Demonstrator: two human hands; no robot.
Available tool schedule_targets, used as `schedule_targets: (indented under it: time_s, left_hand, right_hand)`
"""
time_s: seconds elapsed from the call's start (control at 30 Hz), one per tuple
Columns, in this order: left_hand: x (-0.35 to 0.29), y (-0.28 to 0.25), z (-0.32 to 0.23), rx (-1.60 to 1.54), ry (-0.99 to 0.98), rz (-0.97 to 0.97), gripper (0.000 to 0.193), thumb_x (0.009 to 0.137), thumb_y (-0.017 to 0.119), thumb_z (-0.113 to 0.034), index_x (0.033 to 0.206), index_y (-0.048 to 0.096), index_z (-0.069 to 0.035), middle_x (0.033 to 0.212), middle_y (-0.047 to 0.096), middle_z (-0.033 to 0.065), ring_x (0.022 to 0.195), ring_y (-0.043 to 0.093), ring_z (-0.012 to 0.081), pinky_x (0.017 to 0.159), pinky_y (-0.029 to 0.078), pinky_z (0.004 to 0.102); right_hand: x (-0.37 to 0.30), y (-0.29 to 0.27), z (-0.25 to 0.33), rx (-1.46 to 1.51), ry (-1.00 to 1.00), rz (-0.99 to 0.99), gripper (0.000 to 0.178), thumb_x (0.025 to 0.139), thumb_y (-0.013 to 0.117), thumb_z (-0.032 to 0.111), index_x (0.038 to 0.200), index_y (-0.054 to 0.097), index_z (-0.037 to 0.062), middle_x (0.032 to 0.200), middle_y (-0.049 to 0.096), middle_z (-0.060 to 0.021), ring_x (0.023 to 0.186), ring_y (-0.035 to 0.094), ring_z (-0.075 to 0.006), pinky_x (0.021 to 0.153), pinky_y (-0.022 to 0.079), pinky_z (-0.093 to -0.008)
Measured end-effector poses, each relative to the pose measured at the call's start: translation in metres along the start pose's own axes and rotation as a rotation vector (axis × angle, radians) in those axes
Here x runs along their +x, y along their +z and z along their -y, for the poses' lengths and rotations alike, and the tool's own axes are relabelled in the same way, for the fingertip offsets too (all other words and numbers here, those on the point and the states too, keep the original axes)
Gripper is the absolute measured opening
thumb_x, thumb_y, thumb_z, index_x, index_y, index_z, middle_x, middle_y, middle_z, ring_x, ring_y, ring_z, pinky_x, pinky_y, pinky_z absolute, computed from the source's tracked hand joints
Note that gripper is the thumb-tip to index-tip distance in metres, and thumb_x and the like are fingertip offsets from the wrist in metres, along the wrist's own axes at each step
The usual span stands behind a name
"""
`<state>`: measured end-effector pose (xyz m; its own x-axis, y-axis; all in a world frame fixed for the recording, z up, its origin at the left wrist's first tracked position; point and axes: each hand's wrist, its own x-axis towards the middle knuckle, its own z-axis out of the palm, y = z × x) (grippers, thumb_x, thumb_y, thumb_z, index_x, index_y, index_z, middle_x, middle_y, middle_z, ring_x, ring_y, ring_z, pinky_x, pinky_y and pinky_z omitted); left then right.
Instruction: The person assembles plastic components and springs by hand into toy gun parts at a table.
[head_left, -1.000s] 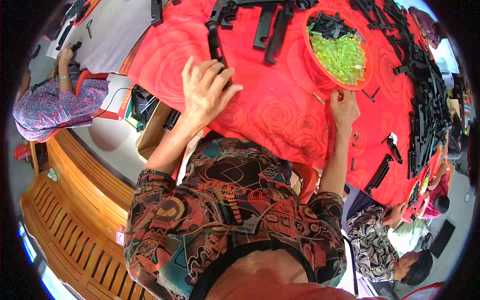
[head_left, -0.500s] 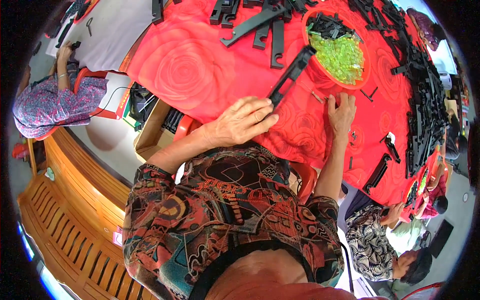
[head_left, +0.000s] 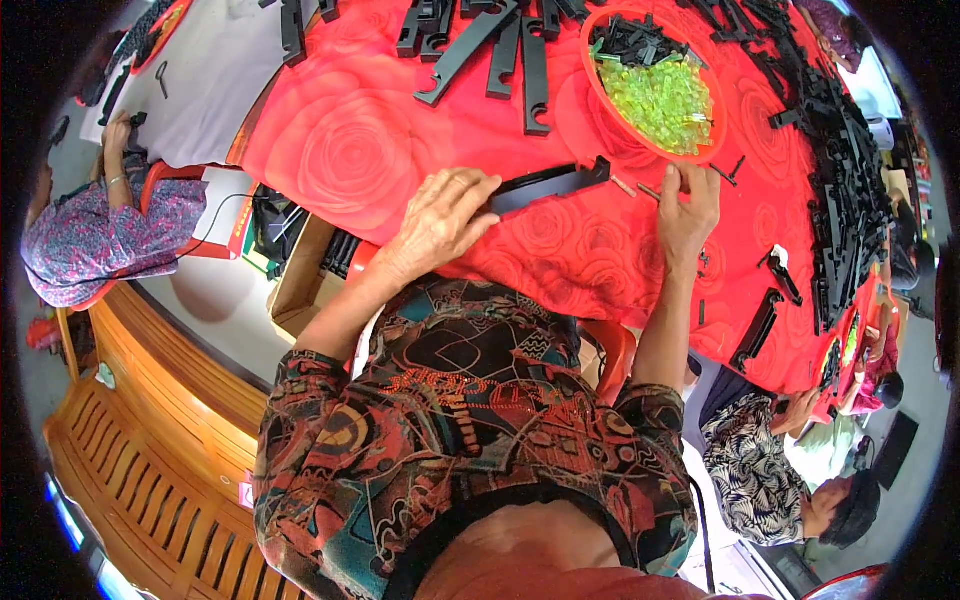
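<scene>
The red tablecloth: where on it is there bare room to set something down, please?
The widest bare patch of the red tablecloth lies left, between the left hand, the pale table and the upper black parts. A smaller one separates the right hand from the large black pile. Crowded: the cloth's top middle and right side.

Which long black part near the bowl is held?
The long black part slanting from the left hand toward the right hand; the black parts left of the bowl lie unheld on the tablecloth.

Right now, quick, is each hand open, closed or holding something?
Left hand: closed, holding a long black plastic bar.
Right hand: fingers curled beside a small thin dark stick; grip cannot be told.
</scene>
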<state>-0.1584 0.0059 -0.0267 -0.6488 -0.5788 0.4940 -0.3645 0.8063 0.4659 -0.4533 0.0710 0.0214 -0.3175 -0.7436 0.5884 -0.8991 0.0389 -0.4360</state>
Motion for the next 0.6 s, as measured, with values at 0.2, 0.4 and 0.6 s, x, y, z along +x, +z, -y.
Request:
schedule_targets:
  time_s: [0.2,0.4,0.6]
  left_hand:
    - [-0.012,0.017,-0.001,0.023,-0.081,0.051,0.045,0.075,0.068,-0.017,0.116,0.054,-0.004,0.098,0.057,0.011,0.091,0.053,0.0275,0.079,0.042,0.0387]
    - [-0.006,0.011,0.014,0.036,-0.052,-0.085,0.039,0.071,0.068,-0.01,0.109,0.059,-0.006,0.096,0.056,0.0092,0.089,0.052,0.0268,0.077,0.042,0.0382]
    - [-0.007,0.008,0.016,0.059,-0.01,-0.141,0.027,0.067,0.066,-0.002,0.093,0.064,-0.01,0.104,0.054,0.01,0.098,0.052,0.0269,0.077,0.042,0.0364]
  right_hand:
    - [0.029,0.02,-0.013,0.046,0.015,0.047,0.006,0.079,0.062,0.005,0.084,0.061,0.002,0.076,0.055,-0.0123,0.07,0.055,-0.0244,0.064,0.046,-0.0355]
    - [0.075,0.053,-0.025,0.103,-0.022,0.293,0.011,0.08,0.06,0.008,0.089,0.062,0.0022,0.082,0.058,-0.0151,0.078,0.059,-0.0282,0.069,0.047,-0.0372]
    - [0.088,0.085,-0.045,0.095,-0.129,0.481,0.015,0.078,0.059,0.01,0.092,0.064,0.0044,0.091,0.06,-0.0167,0.085,0.06,-0.0325,0.076,0.048,-0.0389]
